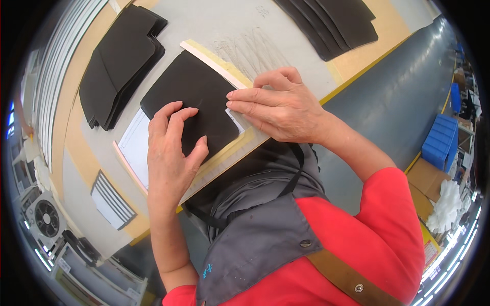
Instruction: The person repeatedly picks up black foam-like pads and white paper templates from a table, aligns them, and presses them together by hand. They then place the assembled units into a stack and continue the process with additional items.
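Note:
A black sheet [178, 84] of leather-like material lies on a white printed paper [133, 145] on the table. My left hand [173, 145] rests on the sheet's near left part, thumb and fingers spread and curved, with nothing between them. At the sheet's right edge is my right hand [280, 104], its fingers drawn together and the tips touching that edge. Whatever they may pinch is hidden. A pale strip [217, 66] with yellow tape borders the far side of the sheet, and another pale strip [127, 166] borders the paper's left side.
A stack of black cut pieces [120, 61] lies at the far left, and several more black pieces [332, 25] overlap at the far right. A striped card [112, 199] sits near the table's left front. Blue crates [440, 143] and a cardboard box [426, 178] stand across the floor.

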`<state>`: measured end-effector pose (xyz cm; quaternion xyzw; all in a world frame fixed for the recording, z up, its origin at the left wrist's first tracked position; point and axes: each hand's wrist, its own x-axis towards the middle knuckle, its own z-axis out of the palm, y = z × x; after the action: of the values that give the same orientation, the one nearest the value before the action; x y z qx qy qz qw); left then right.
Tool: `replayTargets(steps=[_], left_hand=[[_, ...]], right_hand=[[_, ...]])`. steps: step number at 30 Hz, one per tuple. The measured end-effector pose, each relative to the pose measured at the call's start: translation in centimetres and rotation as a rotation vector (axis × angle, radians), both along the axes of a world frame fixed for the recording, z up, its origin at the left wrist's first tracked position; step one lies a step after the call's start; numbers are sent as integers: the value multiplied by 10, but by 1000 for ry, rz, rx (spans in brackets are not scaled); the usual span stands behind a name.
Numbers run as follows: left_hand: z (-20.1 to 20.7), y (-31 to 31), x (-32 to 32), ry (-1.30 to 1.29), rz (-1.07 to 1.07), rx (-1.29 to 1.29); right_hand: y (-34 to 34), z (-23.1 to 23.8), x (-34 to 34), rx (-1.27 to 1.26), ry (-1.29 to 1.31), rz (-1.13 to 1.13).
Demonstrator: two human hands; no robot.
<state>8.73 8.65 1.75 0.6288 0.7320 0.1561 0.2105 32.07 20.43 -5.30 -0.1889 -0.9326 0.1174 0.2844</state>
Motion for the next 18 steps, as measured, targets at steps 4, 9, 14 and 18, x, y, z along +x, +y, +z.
replayTargets(steps=[4, 9, 14, 18], left_hand=[[1, 0, 1, 25, -6, -11], [2, 2, 1, 38, -22, -14], [-3, 7, 5, 16, -77, 98], [-20, 23, 13, -24, -109, 245]], right_hand=[[-1, -1, 0, 11, 3, -2], [0, -3, -1, 4, 19, 2], [0, -1, 0, 3, 6, 3], [-2, 2, -1, 74, 6, 10]])
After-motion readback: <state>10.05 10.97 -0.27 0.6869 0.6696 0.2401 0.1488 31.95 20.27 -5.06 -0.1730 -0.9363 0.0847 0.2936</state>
